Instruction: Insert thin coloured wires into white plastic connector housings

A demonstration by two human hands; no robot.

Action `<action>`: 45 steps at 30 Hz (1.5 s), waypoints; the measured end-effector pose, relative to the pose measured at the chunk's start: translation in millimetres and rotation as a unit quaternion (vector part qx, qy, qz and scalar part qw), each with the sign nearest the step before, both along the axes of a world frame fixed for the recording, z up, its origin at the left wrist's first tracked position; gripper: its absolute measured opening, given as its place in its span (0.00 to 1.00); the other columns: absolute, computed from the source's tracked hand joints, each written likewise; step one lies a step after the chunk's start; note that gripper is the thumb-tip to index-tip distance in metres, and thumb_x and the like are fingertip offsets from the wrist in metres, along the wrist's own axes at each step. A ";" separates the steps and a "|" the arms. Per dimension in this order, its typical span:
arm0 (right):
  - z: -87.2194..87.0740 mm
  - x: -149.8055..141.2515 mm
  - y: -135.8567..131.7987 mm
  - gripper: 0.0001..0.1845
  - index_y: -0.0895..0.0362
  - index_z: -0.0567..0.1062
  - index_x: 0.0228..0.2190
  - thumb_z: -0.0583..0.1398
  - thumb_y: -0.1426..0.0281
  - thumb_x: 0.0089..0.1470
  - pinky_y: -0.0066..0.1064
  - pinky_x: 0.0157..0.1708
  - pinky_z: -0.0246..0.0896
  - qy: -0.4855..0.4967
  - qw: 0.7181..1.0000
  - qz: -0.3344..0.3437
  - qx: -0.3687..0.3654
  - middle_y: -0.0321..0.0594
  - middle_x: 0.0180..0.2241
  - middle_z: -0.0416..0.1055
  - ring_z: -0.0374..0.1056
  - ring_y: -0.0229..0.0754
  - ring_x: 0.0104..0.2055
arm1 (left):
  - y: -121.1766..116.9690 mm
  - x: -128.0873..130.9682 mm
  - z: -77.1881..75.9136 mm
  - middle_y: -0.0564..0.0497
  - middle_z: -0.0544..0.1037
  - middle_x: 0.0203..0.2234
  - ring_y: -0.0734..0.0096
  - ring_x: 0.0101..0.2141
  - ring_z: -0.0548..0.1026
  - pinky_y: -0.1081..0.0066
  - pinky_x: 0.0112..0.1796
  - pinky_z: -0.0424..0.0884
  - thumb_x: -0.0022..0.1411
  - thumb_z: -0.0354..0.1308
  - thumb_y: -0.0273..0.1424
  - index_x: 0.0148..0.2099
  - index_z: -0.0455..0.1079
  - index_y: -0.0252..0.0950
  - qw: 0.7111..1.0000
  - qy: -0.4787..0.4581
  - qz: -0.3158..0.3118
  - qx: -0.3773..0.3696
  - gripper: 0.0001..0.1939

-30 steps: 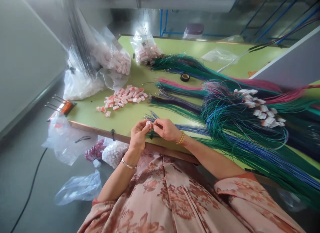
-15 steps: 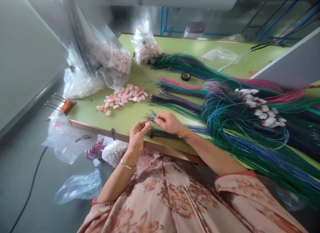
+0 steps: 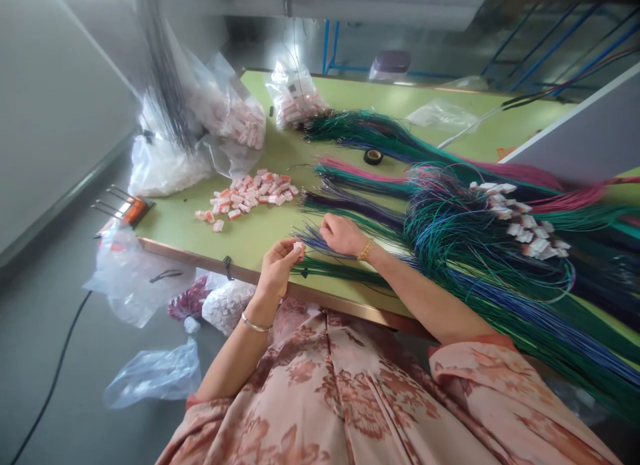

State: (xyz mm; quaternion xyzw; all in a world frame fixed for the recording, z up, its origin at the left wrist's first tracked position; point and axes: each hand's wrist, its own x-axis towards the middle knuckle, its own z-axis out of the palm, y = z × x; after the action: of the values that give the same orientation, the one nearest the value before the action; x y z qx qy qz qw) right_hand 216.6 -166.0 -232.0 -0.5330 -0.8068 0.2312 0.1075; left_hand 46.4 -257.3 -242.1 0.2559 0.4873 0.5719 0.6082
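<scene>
My left hand (image 3: pixel 277 268) hovers at the near table edge and pinches a small white connector (image 3: pixel 298 247) between thumb and fingertips. My right hand (image 3: pixel 343 234) lies a little farther onto the green table (image 3: pixel 260 235), its fingers curled over the ends of the blue wire bundle (image 3: pixel 320 242); whether it grips a wire I cannot tell. A green wire bundle (image 3: pixel 340 270) runs just below that hand. A pile of loose white and orange connectors (image 3: pixel 247 195) sits to the left of the wires.
Long bundles of green, purple, pink and blue wires (image 3: pixel 450 225) cover the right half of the table, with finished white connectors (image 3: pixel 525 218) on top. Plastic bags of parts (image 3: pixel 220 125) stand at the back left, a tape roll (image 3: pixel 373 156) in the middle.
My right hand has left the connector and moved away across the table to the blue wire ends. My left hand stays put with the connector.
</scene>
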 end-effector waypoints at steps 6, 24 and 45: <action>-5.3 -15.0 7.2 0.05 0.58 0.70 0.28 0.56 0.69 0.52 0.27 0.29 0.56 0.245 0.968 -0.013 -0.047 0.36 0.25 0.70 0.62 0.35 0.26 | 1.1 0.2 -3.6 0.51 0.77 0.29 0.77 0.29 0.73 0.75 0.32 0.67 0.44 0.73 0.33 0.38 0.74 0.32 1.000 -0.026 -0.006 -0.001 0.18; 12.6 -2.9 -45.4 0.08 0.59 0.73 0.24 0.61 0.66 0.44 0.24 0.22 0.51 0.316 0.946 -0.007 -0.067 0.33 0.19 0.67 0.57 0.31 0.21 | 7.2 13.7 6.3 0.52 0.74 0.30 0.78 0.30 0.71 0.76 0.36 0.69 0.54 0.64 0.23 0.38 0.73 0.34 0.983 -0.182 -0.028 -0.017 0.08; 3.9 -9.0 -54.7 0.11 0.58 0.69 0.22 0.59 0.63 0.48 0.24 0.23 0.54 0.330 0.942 -0.020 -0.057 0.35 0.21 0.68 0.58 0.33 0.22 | 1.7 26.3 2.1 0.53 0.76 0.27 0.78 0.29 0.72 0.75 0.34 0.67 0.44 0.73 0.33 0.36 0.72 0.34 0.999 -0.040 0.029 0.016 0.18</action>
State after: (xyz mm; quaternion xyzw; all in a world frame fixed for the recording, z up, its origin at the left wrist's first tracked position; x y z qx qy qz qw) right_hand 207.6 -220.7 -228.1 -0.4479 -0.7013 0.4371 0.3415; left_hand 72.7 -255.6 -240.0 0.2277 0.4608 0.6069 0.6062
